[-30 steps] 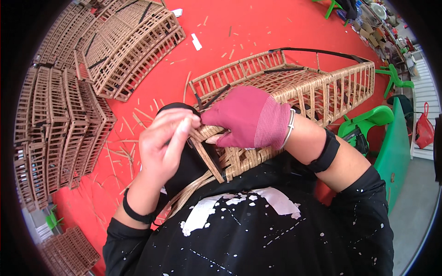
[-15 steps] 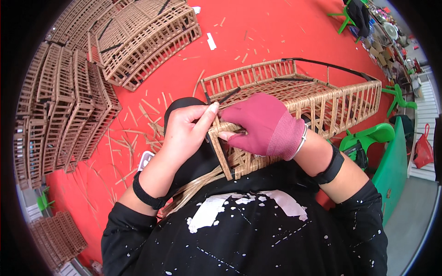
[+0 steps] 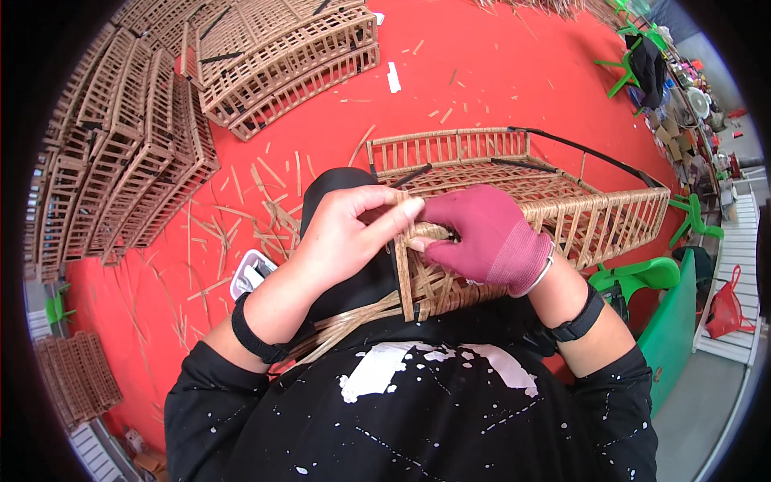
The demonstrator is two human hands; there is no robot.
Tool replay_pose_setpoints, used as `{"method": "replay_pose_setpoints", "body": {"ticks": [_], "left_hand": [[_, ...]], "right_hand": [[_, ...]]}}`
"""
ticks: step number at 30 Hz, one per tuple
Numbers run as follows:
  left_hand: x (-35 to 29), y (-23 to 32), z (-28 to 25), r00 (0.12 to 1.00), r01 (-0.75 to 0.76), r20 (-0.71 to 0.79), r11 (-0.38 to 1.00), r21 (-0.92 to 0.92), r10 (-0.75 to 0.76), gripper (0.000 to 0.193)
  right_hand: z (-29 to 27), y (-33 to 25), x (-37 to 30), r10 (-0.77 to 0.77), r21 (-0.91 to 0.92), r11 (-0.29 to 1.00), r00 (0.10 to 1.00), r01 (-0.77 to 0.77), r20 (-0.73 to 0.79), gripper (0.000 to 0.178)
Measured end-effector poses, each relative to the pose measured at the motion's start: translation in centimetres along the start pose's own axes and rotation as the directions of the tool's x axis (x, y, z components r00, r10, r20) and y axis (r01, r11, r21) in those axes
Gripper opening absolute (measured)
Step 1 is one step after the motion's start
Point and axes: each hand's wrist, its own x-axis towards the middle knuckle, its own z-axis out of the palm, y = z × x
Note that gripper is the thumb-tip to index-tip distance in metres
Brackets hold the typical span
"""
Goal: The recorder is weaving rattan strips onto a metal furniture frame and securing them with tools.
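Note:
A tan woven wicker basket (image 3: 590,217) with slatted sides and dark frame bars rests across my lap, its near left corner between my hands. My bare left hand (image 3: 341,233) pinches a tan weaving strip (image 3: 404,198) at that corner, thumb and forefinger pressed together. Right beside it, my right hand (image 3: 486,233), in a maroon glove, is closed over the corner's rim with its thumb below. The two sets of fingertips nearly touch and hide most of the strip. A bundle of long loose strips (image 3: 353,323) lies over my lap under the corner.
Stacked woven baskets (image 3: 293,76) stand at the far left, with more (image 3: 120,153) beside them. Strip offcuts (image 3: 273,213) litter the red floor (image 3: 514,88). A white container (image 3: 250,271) sits by my left forearm. Green chairs (image 3: 638,277) and a green panel (image 3: 676,329) are at right.
The whole view has shifted, so basket and hands appear slightly lower and further right. Both hands keep their hold at the same corner; more of the white container shows.

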Motion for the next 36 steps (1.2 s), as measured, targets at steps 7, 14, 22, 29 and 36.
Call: {"method": "replay_pose_setpoints", "body": {"ticks": [7, 14, 22, 29, 36], "left_hand": [[-0.5, 0.1, 0.1, 0.976, -0.199, -0.042, 0.953, 0.229, 0.213, 0.016], [-0.5, 0.0, 0.7, 0.983, -0.080, -0.137, 0.960, 0.267, 0.120, 0.017], [-0.2, 0.0, 1.0, 0.942, -0.208, -0.139, 0.860, 0.466, 0.304, 0.015], [0.1, 0.4, 1.4, 0.905, -0.299, -0.067, 0.740, 0.603, 0.420, 0.011], [0.5, 0.5, 1.8, 0.911, -0.287, -0.084, 0.766, 0.576, 0.405, 0.009]], "right_hand": [[0.1, -0.1, 0.1, -0.031, -0.035, 0.999, 0.999, 0.030, -0.024, 0.030], [-0.2, -0.4, 0.2, -0.018, -0.043, 0.999, 1.000, 0.019, 0.019, 0.031], [-0.3, 0.1, 0.2, -0.018, 0.022, 1.000, 0.999, 0.017, 0.030, 0.030], [-0.3, 0.5, -0.1, -0.028, -0.027, 0.999, 0.999, 0.029, 0.031, 0.031], [0.5, 1.2, -0.2, -0.135, -0.104, 0.987, 0.987, 0.127, -0.081, 0.028]]}}
